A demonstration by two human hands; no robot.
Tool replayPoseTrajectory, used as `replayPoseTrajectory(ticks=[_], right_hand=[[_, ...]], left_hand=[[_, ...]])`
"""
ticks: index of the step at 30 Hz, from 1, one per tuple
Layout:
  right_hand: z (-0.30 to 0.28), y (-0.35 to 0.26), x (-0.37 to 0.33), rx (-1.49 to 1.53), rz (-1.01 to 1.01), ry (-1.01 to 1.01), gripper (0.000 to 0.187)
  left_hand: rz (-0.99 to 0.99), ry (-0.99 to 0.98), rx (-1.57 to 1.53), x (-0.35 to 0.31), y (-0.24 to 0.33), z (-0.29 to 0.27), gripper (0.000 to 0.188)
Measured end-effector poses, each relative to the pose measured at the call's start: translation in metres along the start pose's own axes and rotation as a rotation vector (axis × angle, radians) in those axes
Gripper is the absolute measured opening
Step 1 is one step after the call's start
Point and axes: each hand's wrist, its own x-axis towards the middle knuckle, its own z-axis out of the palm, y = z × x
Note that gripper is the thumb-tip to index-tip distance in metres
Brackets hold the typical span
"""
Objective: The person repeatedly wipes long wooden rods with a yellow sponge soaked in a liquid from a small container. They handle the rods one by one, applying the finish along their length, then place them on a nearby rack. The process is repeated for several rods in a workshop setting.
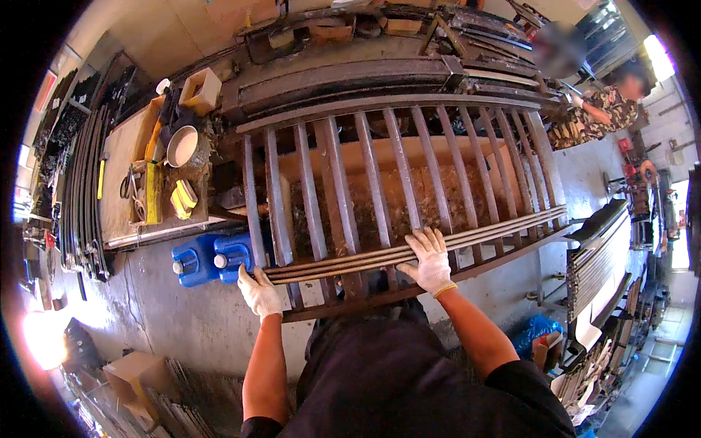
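A metal frame of several parallel flat bars lies across a work stand in front of me. Across its near end lies a bundle of long thin metal strips, running from lower left to upper right. My left hand, in a white glove, grips the left end of that bundle. My right hand, also gloved in white, rests flat on the strips near their middle, fingers spread.
Two blue plastic canisters stand on the floor left of the frame. A cluttered bench with a white bowl and yellow tools is at the left. Another person in patterned clothing works at the far right. More metal strips lie stacked on the right.
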Motion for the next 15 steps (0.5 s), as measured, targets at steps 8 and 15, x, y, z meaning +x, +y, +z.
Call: replayPoseTrajectory(ticks=[8, 15], right_hand=[[-0.008, 0.000, 0.009, 0.044, -0.008, -0.029, 0.077], [-0.006, 0.002, 0.013, 0.079, -0.043, 0.006, 0.074]], left_hand=[[0.048, -0.047, -0.108, 0.000, -0.009, 0.001, 0.052], [-0.031, -0.035, -0.046, 0.001, -0.006, 0.006, 0.052]])
